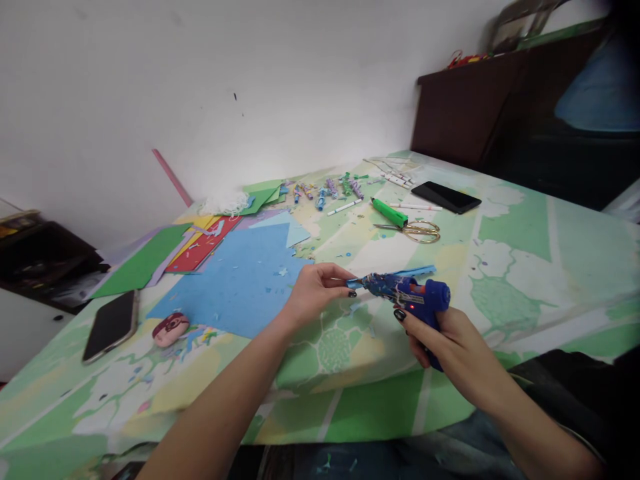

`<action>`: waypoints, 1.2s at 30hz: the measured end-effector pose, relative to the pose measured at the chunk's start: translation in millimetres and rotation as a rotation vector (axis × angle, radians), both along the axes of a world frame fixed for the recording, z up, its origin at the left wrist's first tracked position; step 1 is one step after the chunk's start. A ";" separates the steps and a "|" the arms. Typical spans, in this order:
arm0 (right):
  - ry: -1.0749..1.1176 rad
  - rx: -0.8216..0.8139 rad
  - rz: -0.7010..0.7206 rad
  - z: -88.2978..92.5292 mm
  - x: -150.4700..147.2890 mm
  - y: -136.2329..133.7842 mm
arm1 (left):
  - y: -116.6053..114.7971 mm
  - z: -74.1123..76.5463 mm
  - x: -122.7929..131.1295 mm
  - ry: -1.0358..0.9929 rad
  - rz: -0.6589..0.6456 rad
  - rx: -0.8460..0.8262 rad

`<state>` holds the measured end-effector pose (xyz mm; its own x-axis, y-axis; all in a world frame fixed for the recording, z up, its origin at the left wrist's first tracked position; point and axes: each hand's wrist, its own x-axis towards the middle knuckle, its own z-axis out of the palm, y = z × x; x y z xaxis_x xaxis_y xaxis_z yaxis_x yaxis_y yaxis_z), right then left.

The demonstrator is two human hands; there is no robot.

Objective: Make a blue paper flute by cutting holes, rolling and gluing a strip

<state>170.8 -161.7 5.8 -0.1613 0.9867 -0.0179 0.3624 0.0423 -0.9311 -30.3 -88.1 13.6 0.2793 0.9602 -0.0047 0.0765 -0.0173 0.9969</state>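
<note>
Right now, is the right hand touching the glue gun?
Touching. The head view shows it plainly: the right hand is wrapped around the blue glue gun, gripping it by the handle.

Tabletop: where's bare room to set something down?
Widest open patch: the right side of the table, bordered by the black phone, gold-handled scissors and right hand; only a few specks show there. Crowded: the left side, with coloured sheets, a big blue sheet and another phone, and the far edge, with small paper rolls.
</note>
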 end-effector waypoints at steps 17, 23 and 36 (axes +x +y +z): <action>-0.001 -0.005 -0.005 1.9 1.0 -2.4 | 0.8 -2.3 -0.2 0.003 0.006 -0.007; -0.026 0.000 -0.023 0.2 5.7 -2.6 | 1.6 0.7 0.7 0.030 0.026 -0.003; -0.032 0.024 -0.029 -0.6 0.9 -3.0 | 1.2 -1.4 0.0 0.041 0.020 0.009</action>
<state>171.6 -164.7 5.2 -0.1324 0.9912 0.0011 0.3934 0.0536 -0.9178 -30.4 -86.9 12.2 0.2594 0.9657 -0.0076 0.1180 -0.0238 0.9927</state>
